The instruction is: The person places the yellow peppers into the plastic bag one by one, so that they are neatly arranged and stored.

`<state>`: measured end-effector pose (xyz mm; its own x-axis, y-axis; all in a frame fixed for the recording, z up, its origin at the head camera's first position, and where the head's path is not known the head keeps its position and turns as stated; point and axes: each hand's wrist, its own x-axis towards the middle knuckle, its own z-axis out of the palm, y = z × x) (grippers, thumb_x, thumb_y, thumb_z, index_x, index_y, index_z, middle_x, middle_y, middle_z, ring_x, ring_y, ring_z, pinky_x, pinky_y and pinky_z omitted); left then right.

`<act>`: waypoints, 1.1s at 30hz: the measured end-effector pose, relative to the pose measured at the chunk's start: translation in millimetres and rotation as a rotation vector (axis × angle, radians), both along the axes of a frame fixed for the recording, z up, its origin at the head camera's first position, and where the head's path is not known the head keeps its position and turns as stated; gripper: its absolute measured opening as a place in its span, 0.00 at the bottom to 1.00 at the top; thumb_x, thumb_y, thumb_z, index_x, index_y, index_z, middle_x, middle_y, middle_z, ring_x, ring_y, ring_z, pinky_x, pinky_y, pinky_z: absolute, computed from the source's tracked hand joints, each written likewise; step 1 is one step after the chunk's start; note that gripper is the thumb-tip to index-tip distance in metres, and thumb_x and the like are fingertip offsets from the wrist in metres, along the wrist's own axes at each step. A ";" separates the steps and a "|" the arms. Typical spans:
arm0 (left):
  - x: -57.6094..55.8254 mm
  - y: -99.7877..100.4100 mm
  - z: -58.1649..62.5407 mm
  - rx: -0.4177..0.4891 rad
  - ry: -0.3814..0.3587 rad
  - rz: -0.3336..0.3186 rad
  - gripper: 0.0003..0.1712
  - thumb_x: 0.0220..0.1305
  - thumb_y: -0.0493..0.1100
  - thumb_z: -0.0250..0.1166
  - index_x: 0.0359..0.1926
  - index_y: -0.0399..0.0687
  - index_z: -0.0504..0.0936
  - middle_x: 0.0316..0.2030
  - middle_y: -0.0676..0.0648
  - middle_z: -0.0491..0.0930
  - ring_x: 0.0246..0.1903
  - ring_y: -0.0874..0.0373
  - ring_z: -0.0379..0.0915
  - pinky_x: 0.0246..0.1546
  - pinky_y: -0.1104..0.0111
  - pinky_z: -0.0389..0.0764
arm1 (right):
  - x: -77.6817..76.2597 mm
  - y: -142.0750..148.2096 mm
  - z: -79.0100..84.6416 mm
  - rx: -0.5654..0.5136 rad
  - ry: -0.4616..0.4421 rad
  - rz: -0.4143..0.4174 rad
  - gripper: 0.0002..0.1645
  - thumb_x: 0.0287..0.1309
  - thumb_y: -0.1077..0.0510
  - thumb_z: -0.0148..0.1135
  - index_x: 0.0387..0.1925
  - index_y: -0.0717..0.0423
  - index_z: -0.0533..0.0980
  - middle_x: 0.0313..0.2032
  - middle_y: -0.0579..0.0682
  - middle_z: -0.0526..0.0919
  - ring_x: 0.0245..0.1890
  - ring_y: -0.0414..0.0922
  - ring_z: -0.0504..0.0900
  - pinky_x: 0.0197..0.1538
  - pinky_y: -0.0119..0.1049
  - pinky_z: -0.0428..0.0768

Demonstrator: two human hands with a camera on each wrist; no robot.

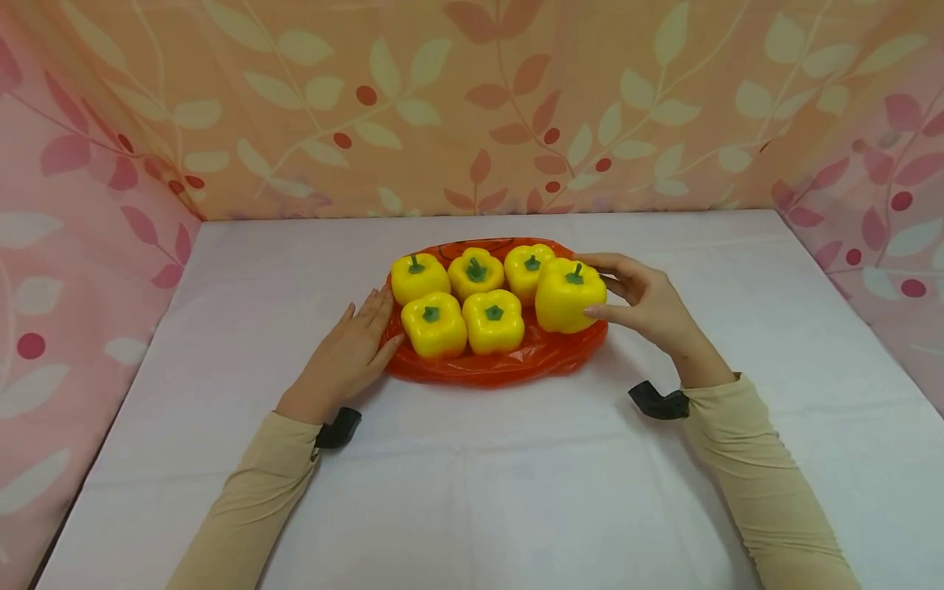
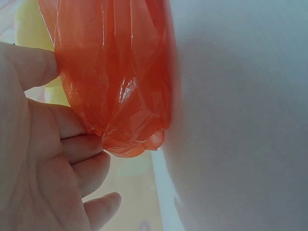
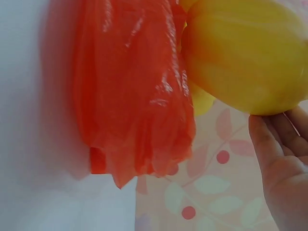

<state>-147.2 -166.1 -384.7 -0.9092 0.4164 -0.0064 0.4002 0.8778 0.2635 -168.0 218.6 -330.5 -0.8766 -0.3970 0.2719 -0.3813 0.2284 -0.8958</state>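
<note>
Several yellow bell peppers (image 1: 435, 325) with green stems sit in two rows on a red plastic bag (image 1: 487, 373), spread in an oval on the table. My right hand (image 1: 652, 307) holds the rightmost bell pepper (image 1: 564, 303) by its right side, thumb in front and fingers behind. That pepper stands higher than the others, over the bag's right end; its round underside shows in the right wrist view. Flat along the bag's left edge lies my left hand (image 1: 342, 356), fingers extended; in the left wrist view its fingertips (image 2: 94, 139) touch the crumpled red plastic.
A white cloth (image 1: 457, 492) covers the table. Behind it hangs an orange leaf-patterned curtain (image 1: 413, 106), with pink patterned cloth (image 1: 44, 270) at both sides. Each wrist carries a small black camera mount (image 1: 660, 401) beside a beige sleeve (image 1: 760, 475).
</note>
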 end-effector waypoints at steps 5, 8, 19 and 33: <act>0.2 0.7 0.6 0.002 0.003 0.002 0.40 0.71 0.54 0.48 0.71 0.32 0.46 0.71 0.36 0.47 0.71 0.44 0.40 0.67 0.47 0.45 | 1.6 -3.9 -4.4 0.001 0.004 0.037 0.32 0.48 0.75 0.65 0.58 0.72 0.68 0.55 0.48 0.75 0.58 0.42 0.70 0.59 0.26 0.68; 0.3 1.1 1.0 0.002 0.003 0.001 0.40 0.71 0.54 0.48 0.71 0.32 0.46 0.71 0.36 0.47 0.71 0.44 0.40 0.67 0.47 0.45 | 2.1 -5.6 -8.2 0.005 0.011 0.056 0.33 0.48 0.75 0.66 0.58 0.72 0.68 0.55 0.47 0.75 0.58 0.41 0.70 0.59 0.26 0.68; 0.8 1.8 2.2 0.003 -0.003 0.000 0.40 0.71 0.53 0.48 0.71 0.32 0.46 0.71 0.36 0.46 0.71 0.44 0.40 0.67 0.47 0.45 | -0.6 -6.4 -19.0 0.013 0.011 0.080 0.36 0.47 0.74 0.68 0.60 0.70 0.68 0.58 0.52 0.72 0.60 0.43 0.67 0.61 0.27 0.66; 0.6 0.8 1.2 0.002 0.000 0.005 0.40 0.71 0.54 0.48 0.71 0.32 0.47 0.71 0.36 0.47 0.71 0.44 0.40 0.67 0.47 0.45 | -8.2 -1.1 -27.0 0.159 -0.026 0.085 0.37 0.49 0.68 0.69 0.62 0.61 0.69 0.61 0.55 0.70 0.61 0.45 0.66 0.62 0.29 0.67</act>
